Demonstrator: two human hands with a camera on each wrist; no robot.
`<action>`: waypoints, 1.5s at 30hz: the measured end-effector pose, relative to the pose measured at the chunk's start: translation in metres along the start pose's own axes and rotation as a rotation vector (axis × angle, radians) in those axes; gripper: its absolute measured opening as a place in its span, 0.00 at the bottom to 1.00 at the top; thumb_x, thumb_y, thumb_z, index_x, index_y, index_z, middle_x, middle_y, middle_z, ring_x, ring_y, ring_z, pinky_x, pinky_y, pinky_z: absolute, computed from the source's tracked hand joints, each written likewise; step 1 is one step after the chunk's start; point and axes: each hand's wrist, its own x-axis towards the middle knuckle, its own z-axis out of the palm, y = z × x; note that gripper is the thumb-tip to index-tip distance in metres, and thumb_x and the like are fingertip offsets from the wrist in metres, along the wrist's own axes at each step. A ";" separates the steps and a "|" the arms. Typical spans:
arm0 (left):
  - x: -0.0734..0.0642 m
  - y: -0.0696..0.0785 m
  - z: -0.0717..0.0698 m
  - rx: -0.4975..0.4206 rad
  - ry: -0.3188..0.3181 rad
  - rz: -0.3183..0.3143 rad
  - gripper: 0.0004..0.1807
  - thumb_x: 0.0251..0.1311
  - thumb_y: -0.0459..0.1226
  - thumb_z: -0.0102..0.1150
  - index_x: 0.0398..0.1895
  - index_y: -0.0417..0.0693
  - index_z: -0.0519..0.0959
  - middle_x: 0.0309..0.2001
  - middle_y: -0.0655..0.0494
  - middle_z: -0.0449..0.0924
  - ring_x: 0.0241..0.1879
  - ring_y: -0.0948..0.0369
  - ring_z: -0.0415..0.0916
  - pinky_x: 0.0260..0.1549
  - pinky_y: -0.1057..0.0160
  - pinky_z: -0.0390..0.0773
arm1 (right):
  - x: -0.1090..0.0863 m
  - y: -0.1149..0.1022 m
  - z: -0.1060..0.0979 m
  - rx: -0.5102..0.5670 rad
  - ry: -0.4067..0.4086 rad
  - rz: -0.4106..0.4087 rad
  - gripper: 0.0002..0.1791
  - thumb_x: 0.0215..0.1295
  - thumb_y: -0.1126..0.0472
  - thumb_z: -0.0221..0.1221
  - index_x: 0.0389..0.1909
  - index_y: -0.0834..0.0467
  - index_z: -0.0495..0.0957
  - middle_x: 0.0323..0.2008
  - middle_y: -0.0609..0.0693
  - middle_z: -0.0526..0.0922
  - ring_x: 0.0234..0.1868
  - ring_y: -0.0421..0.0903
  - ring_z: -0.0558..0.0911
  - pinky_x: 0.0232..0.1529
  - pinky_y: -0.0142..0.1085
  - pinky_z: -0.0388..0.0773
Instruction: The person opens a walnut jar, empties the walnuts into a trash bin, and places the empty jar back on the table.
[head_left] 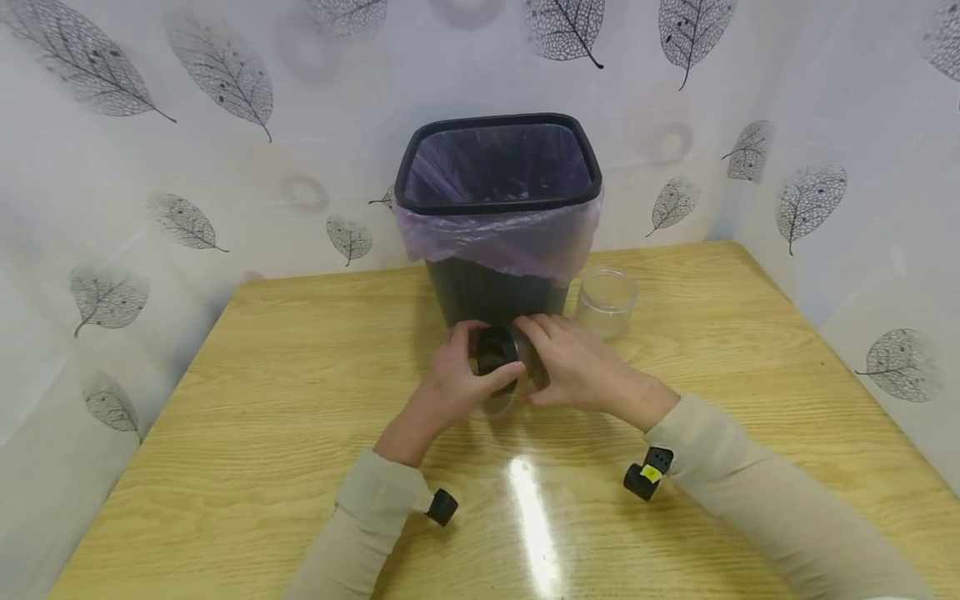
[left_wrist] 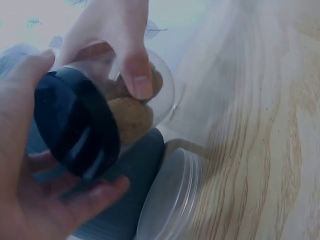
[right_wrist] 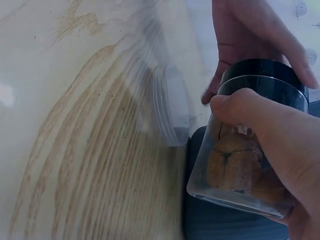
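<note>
Both hands hold a clear jar with a black screw lid, tilted on its side in front of a bin. Brown rounded pieces show inside through the wall. My left hand has its thumb and fingers around the lid. My right hand grips the jar's body, its thumb lying along the wall. Below the left hand, a clear round rim shows on the table. Near the bin's right side stands a clear round container, partly behind the right hand.
The dark bin with a pinkish liner bag folded over its rim stands at the back of the wooden table. White curtains with a leaf print surround the table's back and sides.
</note>
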 end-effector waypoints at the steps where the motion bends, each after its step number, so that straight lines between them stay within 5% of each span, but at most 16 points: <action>1: 0.000 0.000 0.000 0.004 -0.009 0.010 0.43 0.53 0.56 0.70 0.67 0.47 0.63 0.60 0.50 0.71 0.58 0.53 0.73 0.55 0.51 0.79 | 0.000 0.000 0.000 0.000 -0.004 0.006 0.52 0.37 0.47 0.78 0.63 0.67 0.67 0.54 0.60 0.78 0.54 0.55 0.79 0.59 0.49 0.77; 8: 0.000 -0.007 -0.001 0.113 -0.065 0.370 0.55 0.45 0.44 0.79 0.75 0.49 0.56 0.72 0.46 0.59 0.71 0.52 0.60 0.69 0.50 0.67 | -0.004 0.004 0.003 0.016 0.018 0.007 0.51 0.37 0.48 0.76 0.62 0.68 0.68 0.52 0.61 0.79 0.52 0.56 0.80 0.57 0.48 0.78; 11: -0.001 -0.009 -0.001 0.136 -0.078 0.443 0.52 0.46 0.39 0.77 0.74 0.49 0.58 0.69 0.43 0.59 0.69 0.51 0.61 0.67 0.49 0.70 | -0.005 0.005 0.002 0.019 0.025 0.006 0.52 0.36 0.48 0.77 0.62 0.68 0.68 0.52 0.61 0.79 0.51 0.56 0.80 0.55 0.48 0.79; 15: -0.001 -0.011 -0.002 0.125 -0.079 0.422 0.49 0.46 0.35 0.75 0.73 0.50 0.59 0.66 0.41 0.61 0.65 0.49 0.64 0.60 0.50 0.77 | -0.005 0.006 0.002 0.018 0.024 0.010 0.53 0.35 0.47 0.78 0.62 0.68 0.68 0.52 0.61 0.78 0.51 0.56 0.80 0.54 0.48 0.79; 22: -0.003 -0.006 -0.003 0.087 -0.059 0.235 0.49 0.49 0.46 0.75 0.73 0.56 0.59 0.61 0.45 0.66 0.57 0.50 0.70 0.57 0.47 0.78 | -0.005 0.005 0.000 0.010 0.018 0.013 0.52 0.37 0.46 0.77 0.62 0.67 0.68 0.53 0.60 0.78 0.52 0.55 0.79 0.56 0.47 0.79; 27: -0.003 -0.004 -0.001 0.055 -0.038 0.187 0.46 0.53 0.47 0.73 0.73 0.49 0.60 0.65 0.45 0.64 0.61 0.50 0.70 0.55 0.53 0.80 | -0.004 0.004 0.000 0.016 0.018 0.012 0.52 0.37 0.46 0.78 0.62 0.67 0.68 0.53 0.60 0.78 0.52 0.55 0.79 0.56 0.48 0.79; 30: -0.003 -0.004 0.000 0.051 -0.023 0.238 0.49 0.53 0.46 0.73 0.75 0.45 0.57 0.70 0.45 0.62 0.65 0.50 0.68 0.53 0.56 0.82 | -0.005 0.004 0.001 0.017 0.029 0.006 0.52 0.37 0.46 0.78 0.62 0.67 0.68 0.52 0.60 0.79 0.51 0.55 0.80 0.55 0.47 0.80; 38: -0.001 -0.009 0.001 0.139 -0.032 0.529 0.54 0.48 0.40 0.76 0.77 0.52 0.54 0.71 0.44 0.60 0.71 0.52 0.60 0.67 0.50 0.70 | -0.007 0.007 0.000 0.021 0.014 0.033 0.53 0.37 0.47 0.77 0.63 0.68 0.67 0.53 0.61 0.78 0.52 0.55 0.80 0.54 0.47 0.80; 45: -0.002 -0.008 0.000 0.145 -0.042 0.466 0.47 0.51 0.39 0.74 0.74 0.55 0.59 0.64 0.41 0.63 0.61 0.51 0.67 0.53 0.53 0.80 | -0.007 0.007 -0.002 0.017 0.013 0.033 0.52 0.38 0.46 0.77 0.63 0.67 0.67 0.53 0.60 0.78 0.50 0.54 0.81 0.51 0.47 0.81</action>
